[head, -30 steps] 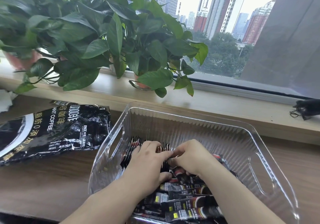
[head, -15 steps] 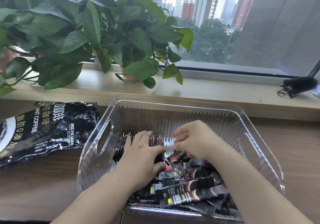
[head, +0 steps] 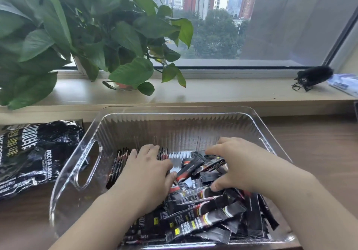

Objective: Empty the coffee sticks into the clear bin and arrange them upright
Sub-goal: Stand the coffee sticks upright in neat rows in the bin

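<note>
Heaped loose across the near right of the clear bin: coffee sticks. Standing on edge at the bin's left end, a short upright row. Left hand laid flat against that row, fingers straight. Right hand curled over a few loose sticks, thumb beneath, gripping them. Under the bin, wooden table; just left, black coffee bag; behind, leafy plant on the windowsill.

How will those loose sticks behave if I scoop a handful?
Probably slippery: the sticks look glossy and lie fanned loosely. Likely light and slightly bendy, being thin sachets. The upright row may topple without the left hand.
</note>
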